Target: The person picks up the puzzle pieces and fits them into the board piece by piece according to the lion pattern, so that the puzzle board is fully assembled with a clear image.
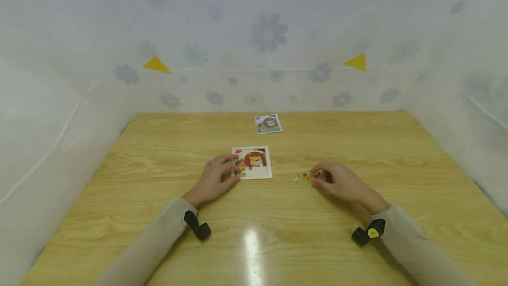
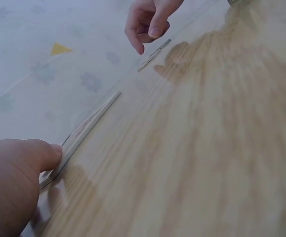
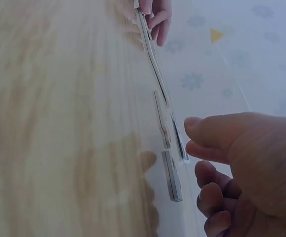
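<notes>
A lion jigsaw puzzle in a white-edged frame (image 1: 258, 172) lies left of the middle of the table, partly filled in. My left hand (image 1: 217, 174) rests at its left side, fingers spread over the picture. In the left wrist view the thumb (image 2: 46, 154) touches the frame's near edge. To the right lie loose colourful jigsaw pieces (image 1: 303, 179), flat on the wood. Over their right end is my right hand (image 1: 337, 181), thumb and forefinger apart. The right wrist view shows nothing between those fingers, with pieces (image 3: 172, 180) lying beside them.
A small printed card (image 1: 268, 124) with the same lion picture lies behind the puzzle, towards the back edge of the wooden table (image 1: 190, 136). Flowered white sheeting (image 1: 222, 47) walls the table at the back and both sides, with two yellow triangles on the back one.
</notes>
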`<state>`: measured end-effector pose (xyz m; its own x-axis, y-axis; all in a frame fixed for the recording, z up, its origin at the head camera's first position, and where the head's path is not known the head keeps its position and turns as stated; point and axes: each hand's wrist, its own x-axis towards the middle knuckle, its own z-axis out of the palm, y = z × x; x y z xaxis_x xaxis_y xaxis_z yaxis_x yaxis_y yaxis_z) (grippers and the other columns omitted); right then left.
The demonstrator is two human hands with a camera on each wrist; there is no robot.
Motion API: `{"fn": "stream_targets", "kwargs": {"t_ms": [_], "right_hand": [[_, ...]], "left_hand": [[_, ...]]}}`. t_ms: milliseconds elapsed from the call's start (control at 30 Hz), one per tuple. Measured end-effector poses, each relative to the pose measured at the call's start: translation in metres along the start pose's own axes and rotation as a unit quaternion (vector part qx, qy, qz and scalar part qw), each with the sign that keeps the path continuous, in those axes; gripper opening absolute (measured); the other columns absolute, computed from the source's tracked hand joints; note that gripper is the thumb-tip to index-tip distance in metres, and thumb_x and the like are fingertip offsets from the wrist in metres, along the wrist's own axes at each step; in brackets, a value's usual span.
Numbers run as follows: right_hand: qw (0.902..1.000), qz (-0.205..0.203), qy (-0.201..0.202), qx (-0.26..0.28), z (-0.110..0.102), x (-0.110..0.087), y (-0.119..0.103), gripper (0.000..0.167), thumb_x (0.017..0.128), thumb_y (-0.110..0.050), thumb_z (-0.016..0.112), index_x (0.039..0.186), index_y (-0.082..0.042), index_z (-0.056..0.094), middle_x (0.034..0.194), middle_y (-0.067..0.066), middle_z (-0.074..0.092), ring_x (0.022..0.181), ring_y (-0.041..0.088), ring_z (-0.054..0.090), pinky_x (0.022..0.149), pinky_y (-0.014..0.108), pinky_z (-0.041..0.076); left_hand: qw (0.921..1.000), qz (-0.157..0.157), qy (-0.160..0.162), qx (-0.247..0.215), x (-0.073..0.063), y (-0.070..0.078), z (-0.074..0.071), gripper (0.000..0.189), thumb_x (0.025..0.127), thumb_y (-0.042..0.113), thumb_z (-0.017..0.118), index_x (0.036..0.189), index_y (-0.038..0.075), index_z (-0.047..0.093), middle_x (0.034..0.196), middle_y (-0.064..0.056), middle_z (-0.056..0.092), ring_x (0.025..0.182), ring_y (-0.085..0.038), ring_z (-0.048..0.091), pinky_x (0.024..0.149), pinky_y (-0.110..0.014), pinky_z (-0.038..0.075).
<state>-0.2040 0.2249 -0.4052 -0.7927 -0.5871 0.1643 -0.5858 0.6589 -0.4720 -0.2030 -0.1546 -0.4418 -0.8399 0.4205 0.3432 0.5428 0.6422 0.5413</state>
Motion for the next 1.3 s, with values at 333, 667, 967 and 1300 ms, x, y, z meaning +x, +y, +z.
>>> {"fn": "stream_targets", "kwargs": {"t_ms": [333, 667, 967, 1300], "right_hand": [[0.9952, -0.033, 0.012, -0.091, 0.013, 0.008, -0.011, 0.032, 0.085, -0.026, 0.074, 0.111, -0.009, 0.067, 0.093, 0.002, 0.051, 0.072, 0.006, 0.042, 0.062, 0.022, 0.041], [0.995, -0.061, 0.031, -0.073, 0.016, 0.017, -0.019, 0.021, 0.083, -0.015, 0.076, 0.095, -0.004, 0.063, 0.086, 0.001, 0.054, 0.075, 0.008, 0.046, 0.066, 0.026, 0.045], [0.9993, -0.036, 0.0, 0.004, 0.019, 0.025, -0.019, 0.024, 0.084, -0.015, 0.075, 0.088, -0.013, 0.051, 0.071, -0.008, 0.05, 0.06, 0.002, 0.042, 0.055, 0.021, 0.039], [0.9988, -0.034, 0.018, 0.03, 0.028, 0.047, -0.03, 0.016, 0.088, -0.014, 0.071, 0.091, -0.014, 0.055, 0.072, -0.008, 0.052, 0.061, 0.005, 0.044, 0.055, 0.022, 0.039]], "left_hand": [[0.9998, 0.011, 0.016, 0.001, 0.001, 0.0, 0.0, 0.005, 0.092, 0.022, 0.066, 0.094, 0.02, 0.07, 0.141, -0.007, 0.051, 0.132, -0.03, 0.042, 0.099, -0.055, 0.03], [0.9991, 0.026, 0.032, 0.009, 0.002, 0.002, 0.001, 0.025, 0.091, 0.021, 0.066, 0.114, 0.011, 0.068, 0.138, -0.011, 0.052, 0.129, -0.03, 0.044, 0.097, -0.055, 0.033], [0.9995, -0.005, 0.021, 0.022, 0.001, 0.005, 0.003, 0.023, 0.093, 0.024, 0.063, 0.114, 0.015, 0.069, 0.139, -0.01, 0.051, 0.13, -0.03, 0.043, 0.098, -0.054, 0.034], [0.9988, -0.022, 0.031, 0.03, 0.005, 0.01, 0.003, 0.025, 0.093, 0.024, 0.064, 0.115, 0.013, 0.068, 0.136, -0.012, 0.053, 0.126, -0.031, 0.046, 0.095, -0.052, 0.036]]}}
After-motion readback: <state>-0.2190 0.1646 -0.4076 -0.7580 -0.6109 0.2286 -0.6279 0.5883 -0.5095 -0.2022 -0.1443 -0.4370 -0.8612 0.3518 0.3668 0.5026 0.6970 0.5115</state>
